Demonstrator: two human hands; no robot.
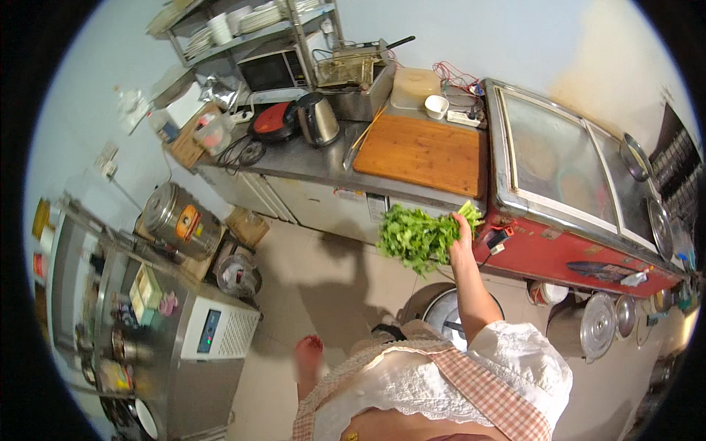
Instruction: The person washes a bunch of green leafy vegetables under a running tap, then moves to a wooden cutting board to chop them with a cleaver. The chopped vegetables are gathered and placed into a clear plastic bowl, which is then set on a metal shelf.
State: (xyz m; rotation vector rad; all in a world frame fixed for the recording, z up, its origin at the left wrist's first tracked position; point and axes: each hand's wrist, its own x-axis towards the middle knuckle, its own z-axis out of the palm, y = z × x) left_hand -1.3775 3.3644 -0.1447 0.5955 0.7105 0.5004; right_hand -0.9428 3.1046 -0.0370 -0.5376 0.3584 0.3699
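Observation:
My right hand [462, 240] is closed around the stems of a bunch of green leafy herbs [416, 237]. The leaves fan out to the left and the pale stem ends stick out on the right. It is held in the air before the steel counter [276, 165], nearer to me than the wooden cutting board [422, 154] lying there. My left hand [310, 353] appears to hang low by my left side, over the floor. It is reddish and blurred, so I cannot tell whether it holds anything.
An electric kettle [317, 118], a pair of chopsticks [368, 128] and a white bowl [436, 107] stand or lie around the board. A red chest freezer [529, 237] adjoins on the right. Lidded pots [590, 325] sit on the floor; a steel appliance [215, 342] stands left.

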